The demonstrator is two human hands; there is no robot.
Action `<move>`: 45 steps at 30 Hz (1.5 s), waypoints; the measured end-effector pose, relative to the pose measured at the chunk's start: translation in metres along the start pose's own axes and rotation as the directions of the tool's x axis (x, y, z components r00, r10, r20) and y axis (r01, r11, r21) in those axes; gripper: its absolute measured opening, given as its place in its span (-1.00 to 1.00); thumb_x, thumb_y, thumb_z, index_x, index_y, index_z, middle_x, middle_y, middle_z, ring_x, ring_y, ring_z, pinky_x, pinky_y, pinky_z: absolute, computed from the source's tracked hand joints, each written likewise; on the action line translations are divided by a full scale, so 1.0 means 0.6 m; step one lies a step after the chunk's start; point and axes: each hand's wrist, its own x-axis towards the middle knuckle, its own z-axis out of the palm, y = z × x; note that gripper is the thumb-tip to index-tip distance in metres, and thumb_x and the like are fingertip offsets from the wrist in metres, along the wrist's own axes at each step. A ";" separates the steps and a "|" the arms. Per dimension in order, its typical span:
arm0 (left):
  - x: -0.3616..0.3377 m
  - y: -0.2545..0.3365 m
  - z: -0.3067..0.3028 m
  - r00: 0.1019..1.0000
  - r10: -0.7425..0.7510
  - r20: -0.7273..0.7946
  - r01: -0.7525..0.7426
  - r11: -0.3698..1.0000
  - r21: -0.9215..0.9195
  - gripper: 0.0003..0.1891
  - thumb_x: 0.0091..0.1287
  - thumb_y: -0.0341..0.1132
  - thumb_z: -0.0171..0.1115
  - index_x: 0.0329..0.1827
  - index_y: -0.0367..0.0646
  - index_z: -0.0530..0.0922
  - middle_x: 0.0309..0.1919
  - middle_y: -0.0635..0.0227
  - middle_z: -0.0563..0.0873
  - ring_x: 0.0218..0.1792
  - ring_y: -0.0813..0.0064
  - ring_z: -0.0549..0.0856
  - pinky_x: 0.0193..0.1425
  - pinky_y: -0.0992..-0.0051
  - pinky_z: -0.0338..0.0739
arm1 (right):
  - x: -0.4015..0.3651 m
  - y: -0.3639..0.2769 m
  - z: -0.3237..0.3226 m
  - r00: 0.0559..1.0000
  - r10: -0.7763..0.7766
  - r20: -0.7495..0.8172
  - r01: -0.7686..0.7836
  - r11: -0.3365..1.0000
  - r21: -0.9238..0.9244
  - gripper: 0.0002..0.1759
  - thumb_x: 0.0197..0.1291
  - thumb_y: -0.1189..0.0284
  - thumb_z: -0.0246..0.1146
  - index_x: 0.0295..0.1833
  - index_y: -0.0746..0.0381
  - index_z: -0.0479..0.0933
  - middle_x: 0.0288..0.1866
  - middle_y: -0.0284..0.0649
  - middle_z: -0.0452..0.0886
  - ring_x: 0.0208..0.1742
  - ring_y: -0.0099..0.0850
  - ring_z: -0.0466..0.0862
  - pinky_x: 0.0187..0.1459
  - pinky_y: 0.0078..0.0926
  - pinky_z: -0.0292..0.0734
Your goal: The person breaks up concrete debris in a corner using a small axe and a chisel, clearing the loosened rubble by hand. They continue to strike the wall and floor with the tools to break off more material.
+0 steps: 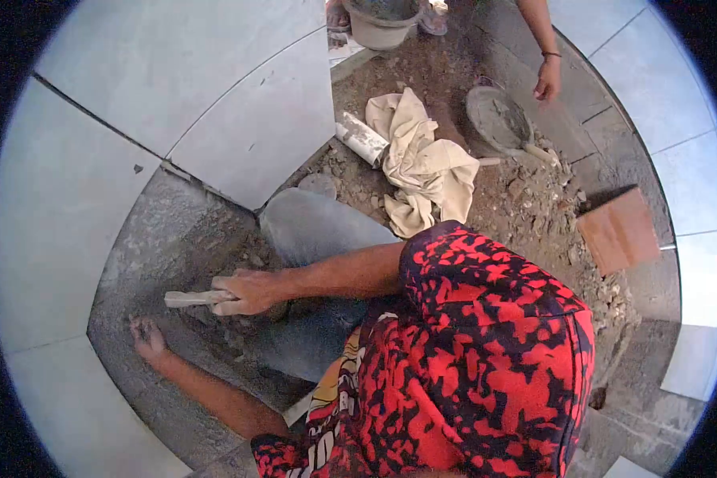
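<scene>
My right hand is wrapped around a pale, flat-sided tool handle that points left over the mortar bed. Whatever the tool has at its other end is hidden by the hand. Lower down, my left hand reaches close to the grey mortar near the edge of the laid tiles, its fingers slightly bent and apart with nothing between them. Large pale tiles border this patch on its far side. My jeans-covered knee is bent beside my right forearm.
Another person's hand hangs near a round pan of mortar. Feet stand beside a bucket at the top. A beige cloth and a white cylinder lie on rubble. A reddish-brown tile rests at right.
</scene>
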 end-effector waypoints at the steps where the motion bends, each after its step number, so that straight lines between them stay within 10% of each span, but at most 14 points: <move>1: 0.002 -0.007 -0.015 0.996 0.038 0.087 -0.054 0.981 0.189 -0.64 0.17 -0.46 -0.15 0.07 -0.27 0.24 -0.42 0.27 0.41 -0.43 0.42 0.41 -0.30 0.51 0.36 | -0.001 0.014 0.003 1.000 -0.008 0.021 0.008 1.000 0.006 -0.50 -0.02 0.05 0.04 -0.21 0.30 0.33 -0.48 -0.03 0.43 -0.41 -0.09 0.46 -0.35 -0.22 0.34; 2: 0.000 -0.003 -0.030 0.985 0.080 0.154 -0.132 0.923 0.362 -0.63 0.15 -0.46 -0.12 0.06 -0.26 0.25 -0.38 0.25 0.44 -0.39 0.40 0.44 -0.25 0.48 0.37 | 0.011 0.043 0.013 0.987 -0.154 -0.041 0.153 0.988 -0.020 -0.52 -0.02 0.08 0.03 -0.20 0.30 0.32 -0.42 -0.01 0.42 -0.36 -0.09 0.45 -0.33 -0.21 0.33; 3: -0.140 0.006 0.177 0.962 0.269 0.045 -0.188 0.533 0.825 -0.60 0.08 -0.47 -0.02 0.05 -0.22 0.29 -0.25 0.22 0.50 -0.26 0.38 0.49 -0.14 0.45 0.38 | 0.033 0.052 0.033 0.949 -0.306 -0.072 0.305 0.952 -0.027 -0.55 -0.02 0.11 0.03 -0.18 0.29 0.31 -0.36 0.01 0.41 -0.32 -0.08 0.44 -0.31 -0.20 0.32; 5: -0.133 0.010 0.154 0.963 0.243 0.116 -0.123 0.012 0.992 -0.60 0.04 -0.51 0.04 0.01 -0.20 0.34 -0.16 0.26 0.51 -0.18 0.44 0.48 -0.07 0.50 0.38 | 0.026 -0.029 -0.008 0.988 -0.109 0.112 0.132 0.966 -0.223 -0.55 -0.04 0.16 0.04 -0.12 0.27 0.28 -0.23 0.02 0.39 -0.20 -0.09 0.42 -0.25 -0.20 0.32; 6: -0.168 0.021 0.200 0.955 0.290 0.064 -0.190 0.431 0.882 -0.65 0.07 -0.46 0.03 -0.02 -0.22 0.35 -0.18 0.29 0.51 -0.18 0.43 0.49 -0.07 0.51 0.36 | 0.029 -0.032 -0.005 0.995 -0.048 0.090 0.055 0.996 -0.077 -0.55 -0.05 0.18 0.07 -0.11 0.28 0.26 -0.25 0.01 0.41 -0.20 -0.10 0.45 -0.22 -0.21 0.33; 7: -0.117 -0.012 0.112 0.850 0.453 0.267 -0.443 0.344 0.828 -0.68 0.07 -0.42 0.03 -0.06 -0.19 0.38 -0.31 0.36 0.52 -0.32 0.44 0.50 -0.22 0.51 0.39 | 0.048 -0.014 0.012 0.984 -0.174 0.049 0.180 0.962 -0.206 -0.54 -0.06 0.20 0.11 -0.11 0.29 0.26 -0.26 0.01 0.44 -0.21 -0.12 0.48 -0.21 -0.25 0.34; 8: -0.113 -0.016 0.102 0.953 0.303 0.019 -0.289 0.889 0.356 -0.73 0.09 -0.39 0.02 -0.11 -0.17 0.40 -0.47 0.43 0.46 -0.46 0.53 0.45 -0.39 0.58 0.36 | 0.039 -0.031 0.007 0.946 -0.313 0.085 0.325 0.906 -0.271 -0.55 -0.03 0.21 0.09 -0.10 0.30 0.27 -0.31 0.01 0.47 -0.27 -0.13 0.50 -0.24 -0.30 0.36; 9: -0.165 0.017 0.171 0.979 0.145 -0.142 -0.123 0.981 0.151 -0.74 0.11 -0.41 -0.02 -0.11 -0.16 0.40 -0.56 0.48 0.39 -0.55 0.60 0.39 -0.48 0.63 0.31 | 0.037 -0.024 0.015 0.960 -0.269 0.077 0.279 0.927 -0.250 -0.56 -0.01 0.22 0.08 -0.09 0.30 0.27 -0.32 0.01 0.47 -0.28 -0.15 0.50 -0.25 -0.33 0.36; 10: -0.156 0.009 0.150 0.998 0.029 -0.056 -0.043 0.963 -0.267 -0.77 0.13 -0.41 -0.05 -0.13 -0.17 0.40 -0.58 0.47 0.38 -0.57 0.60 0.38 -0.50 0.64 0.31 | 0.033 -0.016 0.031 0.978 -0.201 0.048 0.207 0.948 -0.241 -0.57 0.01 0.22 0.07 -0.08 0.30 0.27 -0.33 0.00 0.47 -0.28 -0.16 0.51 -0.27 -0.35 0.36; 29: -0.118 0.001 0.154 0.990 -0.026 -0.141 -0.058 0.827 -0.559 -0.80 0.23 -0.34 -0.14 -0.17 -0.22 0.36 -0.53 0.39 0.45 -0.55 0.53 0.42 -0.47 0.52 0.35 | 0.042 -0.060 0.056 0.983 -0.112 0.145 0.147 0.956 -0.255 -0.61 -0.04 0.27 0.11 -0.16 0.31 0.29 -0.39 0.05 0.45 -0.30 -0.01 0.47 -0.28 -0.26 0.35; 35: -0.121 0.050 0.181 0.974 -0.094 -0.206 -0.072 0.734 -0.675 -0.84 0.21 -0.41 -0.14 -0.23 -0.31 0.35 -0.49 0.30 0.50 -0.56 0.49 0.46 -0.45 0.51 0.41 | 0.081 -0.161 0.037 0.876 -0.466 0.125 0.482 0.851 -0.206 -0.67 -0.10 0.44 0.15 -0.14 0.26 0.36 -0.33 -0.12 0.49 -0.28 -0.25 0.52 -0.25 -0.50 0.39; 38: -0.103 0.039 0.161 0.977 -0.082 -0.198 -0.077 0.730 -0.679 -0.86 0.20 -0.43 -0.13 -0.27 -0.32 0.36 -0.50 0.29 0.50 -0.55 0.47 0.46 -0.43 0.50 0.42 | 0.142 -0.042 0.082 0.854 -0.519 -0.039 0.519 0.855 -0.009 -0.66 0.00 0.28 0.09 -0.20 0.33 0.36 -0.51 -0.14 0.42 -0.49 -0.29 0.42 -0.42 -0.44 0.33; 42: -0.087 0.004 0.153 0.978 -0.024 -0.207 -0.104 0.804 -0.585 -0.89 0.18 -0.47 -0.12 -0.29 -0.31 0.35 -0.49 0.28 0.50 -0.51 0.45 0.47 -0.41 0.50 0.44 | 0.171 -0.044 0.091 0.961 -0.262 0.084 0.264 0.793 -0.549 -0.76 0.01 0.29 0.07 -0.30 0.25 0.32 -0.52 -0.07 0.46 -0.47 -0.30 0.50 -0.44 -0.40 0.35; 45: -0.067 0.017 0.146 0.976 -0.098 -0.196 -0.079 0.677 -0.732 -0.88 0.18 -0.47 -0.11 -0.28 -0.32 0.34 -0.46 0.26 0.50 -0.48 0.46 0.47 -0.40 0.54 0.44 | 0.153 -0.090 0.070 0.960 -0.276 0.042 0.268 0.872 -0.410 -0.69 0.01 0.30 0.07 -0.21 0.30 0.32 -0.52 -0.04 0.46 -0.45 -0.18 0.51 -0.40 -0.37 0.37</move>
